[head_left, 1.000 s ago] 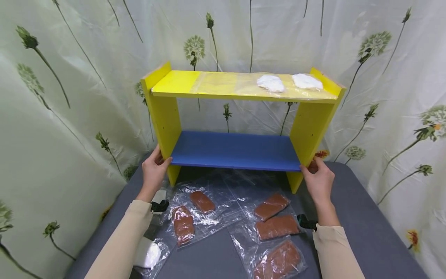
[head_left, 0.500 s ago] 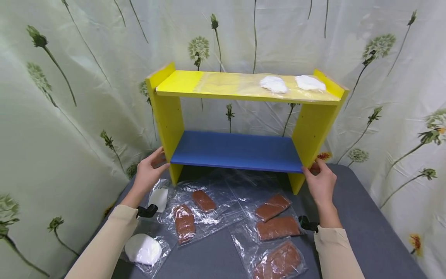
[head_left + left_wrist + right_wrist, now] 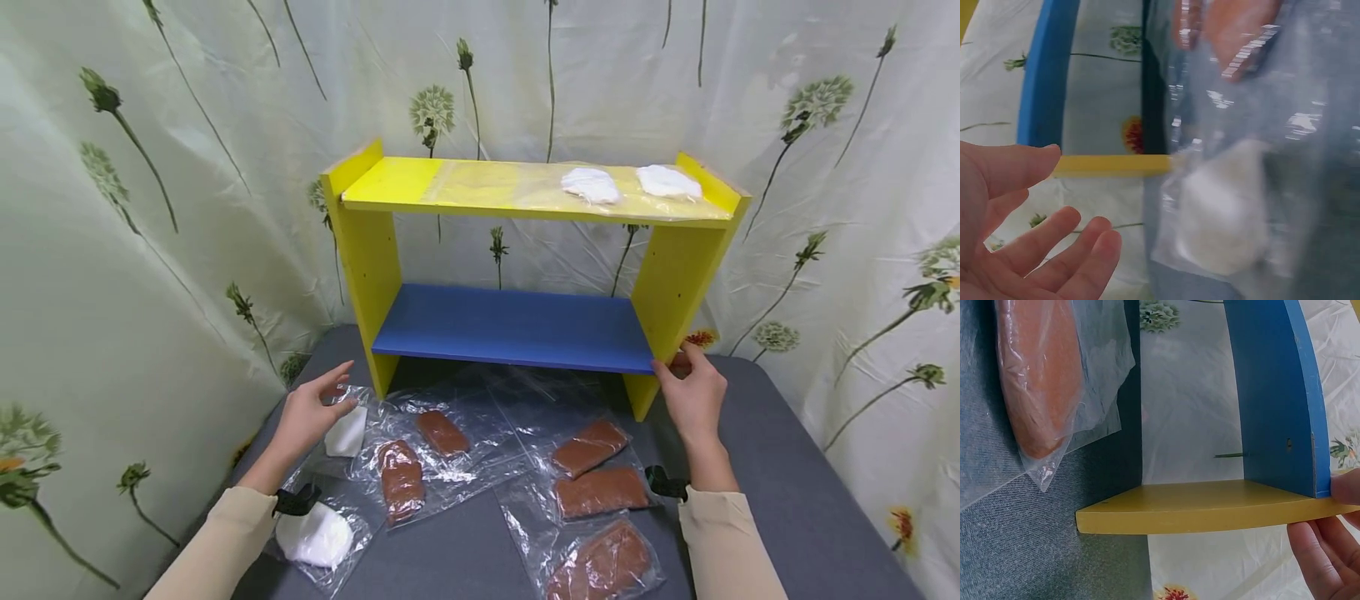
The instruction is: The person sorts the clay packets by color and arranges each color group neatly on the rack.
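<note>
A small shelf unit stands at the back of the table, with yellow side panels, a yellow top board and a blue lower board. My right hand grips its right side low down; in the right wrist view the thumb is at the blue board's end and the fingers lie against the outer face of the yellow panel. Left of the unit, my left hand is apart from it, fingers spread and holding nothing. Below that hand lies a bagged white piece, larger in the left wrist view.
Bagged brown slabs lie in front of the unit, some at left and several at right. Another white piece lies near my left wrist. Two white lumps in clear film sit on the top board. A flowered curtain hangs behind.
My left hand has let go of the unit's left side and moved down and left, over the bagged white piece. My right hand keeps its grip.
</note>
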Action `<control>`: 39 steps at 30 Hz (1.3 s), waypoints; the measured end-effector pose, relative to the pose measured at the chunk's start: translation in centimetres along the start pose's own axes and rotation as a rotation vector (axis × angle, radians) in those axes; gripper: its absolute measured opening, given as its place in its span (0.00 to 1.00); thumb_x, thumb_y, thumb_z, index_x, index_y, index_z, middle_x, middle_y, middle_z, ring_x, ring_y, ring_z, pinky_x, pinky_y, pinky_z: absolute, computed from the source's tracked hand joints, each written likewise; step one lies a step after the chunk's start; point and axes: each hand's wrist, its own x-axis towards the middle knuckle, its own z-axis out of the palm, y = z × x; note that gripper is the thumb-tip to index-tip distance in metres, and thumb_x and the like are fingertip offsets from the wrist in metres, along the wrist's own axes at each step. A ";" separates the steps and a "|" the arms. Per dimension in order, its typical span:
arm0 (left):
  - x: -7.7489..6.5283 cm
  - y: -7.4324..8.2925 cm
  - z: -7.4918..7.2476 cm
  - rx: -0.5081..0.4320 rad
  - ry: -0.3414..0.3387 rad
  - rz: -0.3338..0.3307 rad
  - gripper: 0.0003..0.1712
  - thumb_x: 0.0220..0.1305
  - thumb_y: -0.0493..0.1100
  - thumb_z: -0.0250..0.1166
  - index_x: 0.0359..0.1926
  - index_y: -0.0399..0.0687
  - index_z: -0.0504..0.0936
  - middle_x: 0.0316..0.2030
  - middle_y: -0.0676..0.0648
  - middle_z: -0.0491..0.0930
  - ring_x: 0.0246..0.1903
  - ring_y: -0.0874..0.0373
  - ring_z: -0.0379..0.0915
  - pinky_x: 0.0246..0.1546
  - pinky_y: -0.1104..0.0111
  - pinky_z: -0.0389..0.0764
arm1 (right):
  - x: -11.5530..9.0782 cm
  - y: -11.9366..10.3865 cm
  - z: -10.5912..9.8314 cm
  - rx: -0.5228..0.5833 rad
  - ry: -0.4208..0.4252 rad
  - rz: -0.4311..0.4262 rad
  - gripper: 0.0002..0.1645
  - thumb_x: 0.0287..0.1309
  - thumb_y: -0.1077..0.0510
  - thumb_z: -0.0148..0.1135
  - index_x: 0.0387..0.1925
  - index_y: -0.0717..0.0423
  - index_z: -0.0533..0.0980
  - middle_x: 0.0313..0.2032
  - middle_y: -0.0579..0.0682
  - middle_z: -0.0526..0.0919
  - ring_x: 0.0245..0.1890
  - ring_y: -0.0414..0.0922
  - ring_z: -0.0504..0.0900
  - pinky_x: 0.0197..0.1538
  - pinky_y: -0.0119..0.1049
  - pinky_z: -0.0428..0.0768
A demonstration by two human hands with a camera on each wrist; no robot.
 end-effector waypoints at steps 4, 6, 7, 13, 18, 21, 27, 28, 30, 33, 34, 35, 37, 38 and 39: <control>-0.9 -1.4 0.4 -0.010 -0.016 -0.017 0.39 0.65 0.38 0.70 0.75 0.54 0.67 0.62 0.34 0.75 0.55 0.36 0.77 0.42 0.49 0.84 | 0.0 0.0 0.0 0.008 -0.004 0.001 0.24 0.60 0.57 0.72 0.57 0.57 0.80 0.36 0.60 0.87 0.40 0.57 0.84 0.44 0.46 0.76; -1.3 -1.8 0.5 -0.006 -0.018 -0.030 0.39 0.65 0.39 0.70 0.75 0.54 0.67 0.62 0.34 0.75 0.55 0.37 0.77 0.42 0.49 0.84 | 0.1 0.1 0.1 0.009 -0.008 0.004 0.24 0.60 0.57 0.72 0.58 0.56 0.80 0.36 0.60 0.87 0.40 0.57 0.84 0.45 0.47 0.76; -1.5 -2.0 0.6 -0.003 -0.018 -0.036 0.39 0.65 0.39 0.70 0.75 0.54 0.68 0.62 0.35 0.76 0.55 0.37 0.77 0.43 0.49 0.83 | 0.1 0.1 0.1 0.008 -0.009 0.005 0.25 0.60 0.57 0.72 0.58 0.56 0.80 0.36 0.59 0.87 0.39 0.57 0.84 0.44 0.46 0.76; -2.5 -2.8 0.9 0.012 -0.012 -0.079 0.39 0.64 0.39 0.71 0.74 0.51 0.68 0.61 0.35 0.76 0.55 0.37 0.77 0.43 0.50 0.84 | 0.2 0.1 0.1 0.007 -0.001 -0.015 0.26 0.60 0.57 0.72 0.60 0.55 0.80 0.37 0.58 0.87 0.38 0.55 0.85 0.42 0.39 0.75; -3.0 -3.2 1.4 0.056 0.000 -0.122 0.41 0.60 0.39 0.73 0.73 0.47 0.69 0.61 0.33 0.76 0.54 0.36 0.77 0.41 0.50 0.83 | 0.3 -0.1 0.0 0.012 0.001 -0.021 0.24 0.60 0.57 0.72 0.58 0.57 0.80 0.36 0.58 0.87 0.38 0.55 0.85 0.43 0.41 0.75; -3.2 -3.4 1.6 0.091 -0.007 -0.160 0.41 0.58 0.40 0.75 0.72 0.45 0.70 0.59 0.32 0.77 0.54 0.36 0.76 0.41 0.49 0.82 | 0.2 0.0 0.0 0.011 -0.005 -0.015 0.25 0.60 0.57 0.72 0.59 0.56 0.80 0.36 0.57 0.87 0.38 0.54 0.85 0.43 0.39 0.75; -3.5 -3.8 1.4 0.152 -0.053 -0.201 0.43 0.55 0.45 0.78 0.71 0.43 0.72 0.55 0.28 0.77 0.52 0.35 0.74 0.41 0.48 0.78 | 0.1 0.2 0.2 0.016 -0.009 -0.020 0.26 0.60 0.56 0.72 0.60 0.55 0.79 0.37 0.57 0.87 0.37 0.54 0.84 0.40 0.35 0.74; -3.4 -3.8 1.4 0.159 -0.060 -0.198 0.43 0.55 0.46 0.78 0.70 0.43 0.72 0.55 0.27 0.76 0.52 0.34 0.74 0.41 0.47 0.78 | 0.1 0.2 0.2 0.016 -0.009 -0.018 0.26 0.60 0.56 0.72 0.60 0.54 0.79 0.37 0.57 0.87 0.37 0.53 0.84 0.39 0.35 0.74; -3.4 -3.9 1.4 0.176 -0.072 -0.185 0.44 0.54 0.47 0.79 0.69 0.41 0.73 0.55 0.27 0.75 0.53 0.32 0.73 0.43 0.44 0.78 | 0.1 0.2 0.2 0.015 -0.009 -0.014 0.26 0.60 0.56 0.72 0.60 0.55 0.79 0.37 0.57 0.87 0.37 0.53 0.84 0.39 0.34 0.74; -3.1 -3.9 1.5 0.190 -0.091 -0.183 0.44 0.53 0.48 0.79 0.69 0.41 0.74 0.55 0.27 0.76 0.53 0.32 0.73 0.45 0.43 0.78 | 0.1 0.2 0.1 0.014 -0.008 -0.010 0.26 0.60 0.56 0.72 0.60 0.55 0.80 0.37 0.57 0.87 0.37 0.53 0.84 0.39 0.32 0.74; -3.1 -3.8 1.6 0.192 -0.095 -0.188 0.44 0.53 0.48 0.79 0.69 0.41 0.74 0.56 0.27 0.76 0.54 0.32 0.74 0.45 0.43 0.79 | 0.1 0.2 0.1 0.014 -0.006 -0.009 0.26 0.60 0.56 0.72 0.60 0.55 0.80 0.37 0.57 0.87 0.37 0.53 0.84 0.39 0.32 0.74; -3.0 -3.7 1.6 0.195 -0.100 -0.193 0.44 0.53 0.48 0.79 0.69 0.41 0.74 0.55 0.27 0.76 0.54 0.32 0.74 0.45 0.43 0.79 | 0.1 0.2 0.1 0.014 -0.004 -0.010 0.26 0.60 0.56 0.72 0.60 0.55 0.80 0.37 0.57 0.87 0.37 0.53 0.84 0.39 0.31 0.74; -2.8 -3.6 1.6 0.191 -0.108 -0.211 0.45 0.52 0.48 0.80 0.69 0.40 0.74 0.55 0.27 0.77 0.53 0.32 0.74 0.45 0.44 0.79 | 0.1 0.2 0.0 0.013 -0.001 -0.010 0.26 0.60 0.56 0.72 0.60 0.55 0.80 0.37 0.57 0.87 0.37 0.53 0.84 0.39 0.32 0.74; -2.8 -3.5 1.5 0.186 -0.111 -0.221 0.45 0.51 0.47 0.80 0.69 0.41 0.74 0.55 0.26 0.77 0.53 0.32 0.74 0.45 0.45 0.80 | 0.1 0.2 0.0 0.013 -0.001 -0.010 0.26 0.60 0.56 0.72 0.59 0.55 0.80 0.37 0.57 0.87 0.37 0.53 0.84 0.40 0.33 0.74; -2.7 -3.5 1.5 0.182 -0.112 -0.230 0.45 0.51 0.47 0.80 0.69 0.41 0.74 0.54 0.26 0.77 0.52 0.33 0.75 0.43 0.46 0.80 | 0.0 0.2 0.0 0.014 0.000 -0.008 0.26 0.60 0.56 0.72 0.59 0.55 0.80 0.37 0.57 0.87 0.37 0.53 0.84 0.40 0.33 0.74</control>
